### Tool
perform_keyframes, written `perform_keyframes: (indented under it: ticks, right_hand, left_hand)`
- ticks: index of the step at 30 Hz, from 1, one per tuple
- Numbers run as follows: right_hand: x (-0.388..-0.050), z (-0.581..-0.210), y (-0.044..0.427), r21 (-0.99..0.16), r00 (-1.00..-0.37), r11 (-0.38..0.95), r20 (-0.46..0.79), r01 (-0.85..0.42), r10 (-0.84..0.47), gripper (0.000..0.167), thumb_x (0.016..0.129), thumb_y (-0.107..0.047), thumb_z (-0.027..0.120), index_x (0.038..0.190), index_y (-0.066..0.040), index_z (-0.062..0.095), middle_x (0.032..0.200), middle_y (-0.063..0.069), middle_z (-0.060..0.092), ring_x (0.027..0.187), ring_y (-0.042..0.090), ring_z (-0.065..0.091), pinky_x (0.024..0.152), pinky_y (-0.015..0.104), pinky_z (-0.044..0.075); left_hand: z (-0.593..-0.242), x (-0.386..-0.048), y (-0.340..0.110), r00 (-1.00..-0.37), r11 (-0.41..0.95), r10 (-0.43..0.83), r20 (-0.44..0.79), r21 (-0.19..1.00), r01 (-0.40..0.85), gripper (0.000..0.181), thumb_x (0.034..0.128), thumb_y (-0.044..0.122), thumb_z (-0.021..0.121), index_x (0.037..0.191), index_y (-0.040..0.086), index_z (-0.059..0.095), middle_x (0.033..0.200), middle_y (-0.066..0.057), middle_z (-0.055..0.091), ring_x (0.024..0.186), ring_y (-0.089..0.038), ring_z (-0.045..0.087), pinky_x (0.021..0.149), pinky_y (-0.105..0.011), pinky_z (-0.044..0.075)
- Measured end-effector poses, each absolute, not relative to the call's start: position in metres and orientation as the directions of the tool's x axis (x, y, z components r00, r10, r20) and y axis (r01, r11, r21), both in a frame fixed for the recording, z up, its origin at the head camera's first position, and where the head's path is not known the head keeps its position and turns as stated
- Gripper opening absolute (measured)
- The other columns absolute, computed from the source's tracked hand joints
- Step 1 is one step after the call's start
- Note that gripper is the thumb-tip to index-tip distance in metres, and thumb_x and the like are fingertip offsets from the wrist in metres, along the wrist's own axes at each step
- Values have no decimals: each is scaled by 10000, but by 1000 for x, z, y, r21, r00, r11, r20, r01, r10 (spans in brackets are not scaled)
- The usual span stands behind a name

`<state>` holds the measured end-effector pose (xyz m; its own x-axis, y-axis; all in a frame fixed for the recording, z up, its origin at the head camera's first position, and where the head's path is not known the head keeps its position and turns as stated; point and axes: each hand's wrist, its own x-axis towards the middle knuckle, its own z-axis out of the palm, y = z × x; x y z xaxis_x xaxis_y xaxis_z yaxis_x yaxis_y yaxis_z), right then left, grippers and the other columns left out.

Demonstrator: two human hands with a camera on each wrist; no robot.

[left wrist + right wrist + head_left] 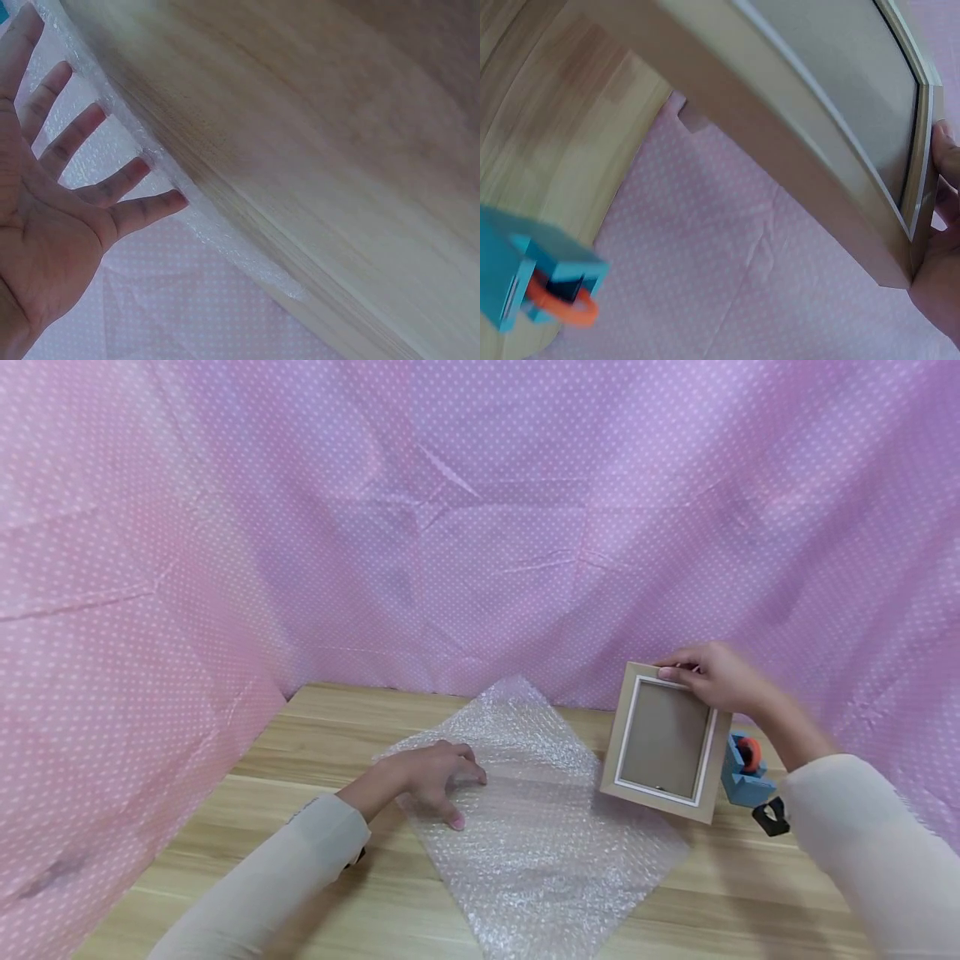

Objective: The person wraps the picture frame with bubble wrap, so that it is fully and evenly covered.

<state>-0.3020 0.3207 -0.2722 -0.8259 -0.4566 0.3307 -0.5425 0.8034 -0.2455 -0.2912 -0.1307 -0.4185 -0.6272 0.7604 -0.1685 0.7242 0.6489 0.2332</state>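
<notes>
A sheet of bubble wrap (pixel 525 827) lies flat on the wooden table, one corner toward the back. The left hand (pixel 435 777) is over its left part with fingers spread; in the left wrist view the fingertips of that hand (pixel 75 195) meet the wrap (pixel 232 251). The right hand (pixel 720 677) grips the top edge of a light wooden picture frame (pixel 618 752), held upright and slightly tilted by the wrap's right side. In the right wrist view the thumb side of the hand (pixel 941 262) shows at one end of the frame (pixel 780 150).
A blue tape dispenser (pixel 746 789) with an orange roll stands right of the frame, also seen in the right wrist view (pixel 502 262). Pink dotted cloth (pixel 487 552) hangs behind and beside the wooden table (pixel 300 760).
</notes>
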Motion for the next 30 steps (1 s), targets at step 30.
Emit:
perform_keyframes:
  ticks: [30]
  right_hand:
    - [-327, -363, 199, -602, -804, 603, 114, -523, -583, 202, 993, -132, 671, 1099, 0, 781, 1104, 141, 760, 950, 201, 679, 803, 358, 557]
  left_hand:
    - [-417, -282, -120, -633, 651, 759, -150, 170, 740, 824, 713, 687, 818, 1413, 306, 608, 1363, 10, 565, 1142, -234, 544, 972, -412, 490]
